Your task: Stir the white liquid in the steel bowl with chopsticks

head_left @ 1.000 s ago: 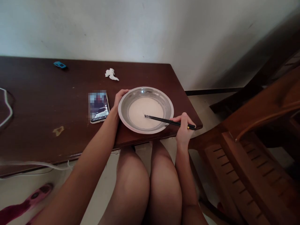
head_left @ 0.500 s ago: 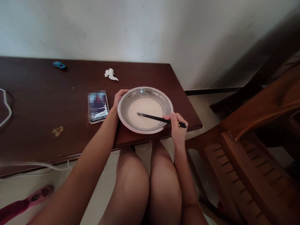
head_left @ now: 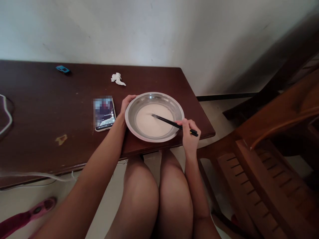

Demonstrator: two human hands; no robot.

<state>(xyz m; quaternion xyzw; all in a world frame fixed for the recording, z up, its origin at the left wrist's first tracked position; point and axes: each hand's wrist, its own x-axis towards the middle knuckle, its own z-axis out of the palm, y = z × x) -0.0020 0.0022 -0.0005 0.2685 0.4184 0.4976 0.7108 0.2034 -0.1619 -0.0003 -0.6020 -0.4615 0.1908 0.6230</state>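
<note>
The fingers (head_left: 184,123) of the right hand (head_left: 191,136) are clamped on a pair of black chopsticks (head_left: 166,120), held together and slanting over the near right rim of a steel bowl (head_left: 131,124). Their tips reach the pale liquid (head_left: 150,127) in the bowl, close to its middle; how deep they dip I cannot tell. The left hand (head_left: 126,106) lies against the outer left side of the bowl, its fingers curved round below the rim; whether they pinch it I cannot tell, as their tips are hidden. The bowl stands just inside the near edge of the dark brown counter (head_left: 82,88), toward the near right corner. A phone (head_left: 107,117) with a lit screen lies left of the bowl, beside the left forearm (head_left: 99,166). Toward the far edge lies a crumpled white tissue (head_left: 118,79), and farther left, nearer the far edge, a small blue object (head_left: 62,69). A wooden chair (head_left: 245,169) stands beyond the near right corner.
</note>
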